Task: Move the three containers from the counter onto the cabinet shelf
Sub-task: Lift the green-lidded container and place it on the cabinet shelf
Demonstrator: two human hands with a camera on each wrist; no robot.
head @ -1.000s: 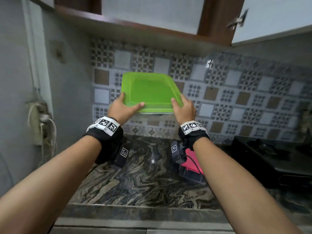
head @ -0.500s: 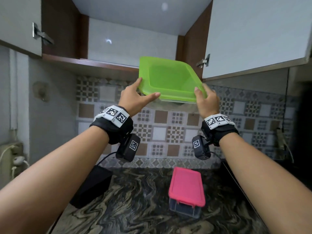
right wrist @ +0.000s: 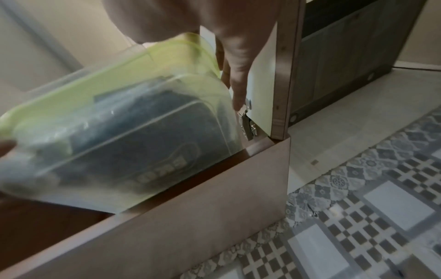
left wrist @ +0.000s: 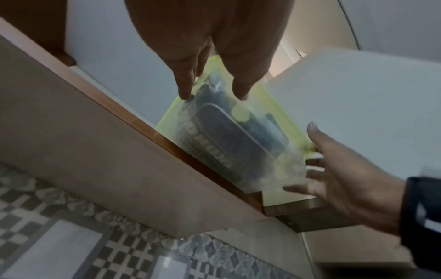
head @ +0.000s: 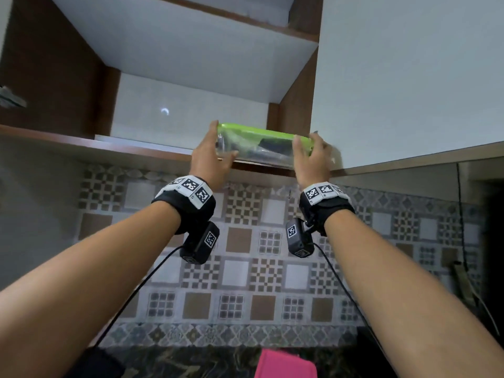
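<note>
While gripping the green-lidded container [head: 261, 144] at both short ends, holding it right at the front edge of the cabinet shelf [head: 122, 148], over toward the shelf's right end. Clamped on the near end by the left hand [head: 210, 159], fingers curled up onto the green lid, thumb along the clear side wall. Caught on the far end by the right hand [head: 311, 159], fingers wrapped round the corner, thumb at the front. Looks level from the head view, slightly tipped from the right wrist view, clear base partly over the shelf's brown lip; cannot tell whether touching the shelf board. Dark contents showing through the clear base, too blurred to name. Just right of the shelf, open white cabinet door [head: 409, 77] and metal hinge [right wrist: 248, 124], close by the right fingertips. Well below the shelf, pink-lidded container [head: 286, 364] resting on the marbled counter [head: 191, 361].
</note>
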